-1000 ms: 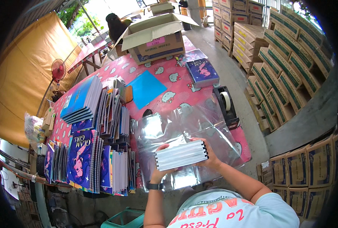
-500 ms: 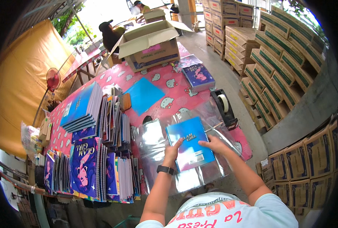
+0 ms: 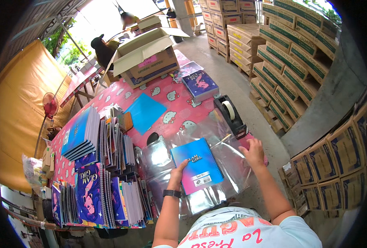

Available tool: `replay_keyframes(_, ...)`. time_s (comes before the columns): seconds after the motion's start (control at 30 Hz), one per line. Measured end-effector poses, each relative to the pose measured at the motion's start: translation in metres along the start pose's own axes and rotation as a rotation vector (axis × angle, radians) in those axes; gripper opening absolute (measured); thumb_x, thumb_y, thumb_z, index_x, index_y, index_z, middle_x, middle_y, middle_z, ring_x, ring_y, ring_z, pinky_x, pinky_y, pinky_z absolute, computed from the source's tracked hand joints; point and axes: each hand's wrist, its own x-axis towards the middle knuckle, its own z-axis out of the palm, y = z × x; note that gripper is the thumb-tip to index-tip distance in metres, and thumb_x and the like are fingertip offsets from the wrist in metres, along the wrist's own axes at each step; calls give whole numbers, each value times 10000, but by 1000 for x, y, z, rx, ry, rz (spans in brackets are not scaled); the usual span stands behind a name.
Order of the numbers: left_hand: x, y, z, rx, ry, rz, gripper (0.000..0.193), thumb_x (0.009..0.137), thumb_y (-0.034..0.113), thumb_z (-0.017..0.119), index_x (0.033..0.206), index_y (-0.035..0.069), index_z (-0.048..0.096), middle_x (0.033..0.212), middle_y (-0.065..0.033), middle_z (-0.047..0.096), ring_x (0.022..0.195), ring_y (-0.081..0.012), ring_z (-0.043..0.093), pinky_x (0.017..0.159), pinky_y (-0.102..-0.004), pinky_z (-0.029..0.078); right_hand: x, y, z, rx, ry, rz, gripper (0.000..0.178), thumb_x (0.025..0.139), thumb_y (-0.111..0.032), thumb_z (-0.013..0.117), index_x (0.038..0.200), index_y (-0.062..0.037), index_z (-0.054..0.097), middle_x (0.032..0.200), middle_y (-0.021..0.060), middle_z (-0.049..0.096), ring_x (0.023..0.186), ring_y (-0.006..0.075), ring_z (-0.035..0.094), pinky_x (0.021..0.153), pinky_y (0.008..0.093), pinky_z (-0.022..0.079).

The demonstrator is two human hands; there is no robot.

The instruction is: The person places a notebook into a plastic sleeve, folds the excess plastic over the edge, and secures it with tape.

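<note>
A blue-and-pink spiral notebook [image 3: 198, 165] lies in front of me on clear plastic sheets [image 3: 233, 188], its coil along the right edge. My left hand [image 3: 176, 175] grips the notebook's left edge, thumb on the cover and the other fingers hidden beneath. To the right, apart from the notebook, my right hand [image 3: 253, 153] is raised with fingers spread, near the right edge of the plastic. A black tape dispenser [image 3: 232, 115] with a pale roll stands just beyond that hand.
Several spiral notebooks [image 3: 88, 194] stand in stacks on the left. A purple notebook stack [image 3: 201, 85], a blue sheet [image 3: 145, 113] and an open carton [image 3: 148, 68] sit farther back on the pink table. Stacked cartons [image 3: 291, 62] line the right. Two people work beyond.
My right hand has let go of the notebook and moved right, opening its fingers. My left hand stays on the notebook, which now lies lower on the plastic. The whole view has shifted slightly.
</note>
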Motion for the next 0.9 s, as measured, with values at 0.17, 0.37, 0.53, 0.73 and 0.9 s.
replay_keyframes(0.17,9,10,8,83,39,-11,599,741,439,721,1037,-68,604,968,-124,640,816,-189,623,720,-275,498,-9,35,17,79,-293,266,188,653,-143,749,724,-1,649,735,174,644,727,306,640,702,386,490)
replay_keyframes(0.37,8,11,-2,68,-69,-42,629,745,466,711,1062,-66,598,998,-133,632,852,-195,615,749,-293,491,-16,29,20,-80,-332,99,92,750,-111,644,812,-44,649,763,157,653,735,354,636,683,431,494)
replay_keyframes(0.53,1,9,-10,118,-50,29,643,743,485,704,1079,-53,599,1011,-137,631,850,-203,617,748,-299,491,-11,4,6,-12,-283,139,142,774,-143,639,892,-64,641,754,143,643,744,357,623,666,451,480)
replay_keyframes(0.73,-10,22,-8,783,70,-10,823,718,681,586,1054,-69,610,1022,-223,633,903,-347,624,794,-380,486,-8,-19,-13,-150,-10,-312,50,769,-104,609,753,-73,645,691,111,610,746,297,592,654,418,471)
replay_keyframes(0.9,-23,17,-5,1199,797,790,770,760,601,593,1147,-63,542,971,-216,614,939,-324,593,832,-403,453,-15,-50,-3,-81,-231,-353,70,765,-118,599,730,-86,651,719,89,613,745,262,604,644,396,487)
